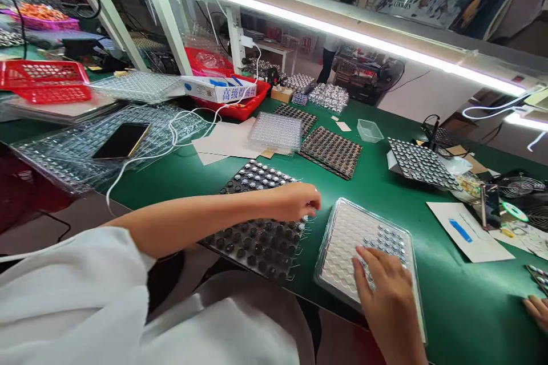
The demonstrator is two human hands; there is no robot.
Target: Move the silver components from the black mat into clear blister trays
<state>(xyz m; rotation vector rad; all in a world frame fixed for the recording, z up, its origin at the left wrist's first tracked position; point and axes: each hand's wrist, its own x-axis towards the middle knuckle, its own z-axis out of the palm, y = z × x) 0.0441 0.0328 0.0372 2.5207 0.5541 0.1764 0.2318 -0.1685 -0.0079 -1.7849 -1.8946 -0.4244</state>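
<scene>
My left hand [302, 202] hangs over the right edge of a black holder plate [252, 259] with its fingers curled together. Whatever they may pinch is too small to make out. Rows of small round metal-topped parts [261, 174] fill that plate, and thin wire leads [302, 239] stick out along its right side. Over a white tray with honeycomb pockets [345, 234] is my right hand [389, 288], its thumb and forefinger slightly apart and nothing visible between them. Small silvery round parts [391, 239] sit in the tray's right-hand pockets; the hand hides some of the pockets.
Behind lie brown part-filled plates [331, 151], a clear tray [276, 132] and a small clear box [370, 131]. A phone [122, 141] and a white cable [173, 137] lie left. Another filled plate [423, 163] stands right. Another person's hand [537, 308] shows at the right edge.
</scene>
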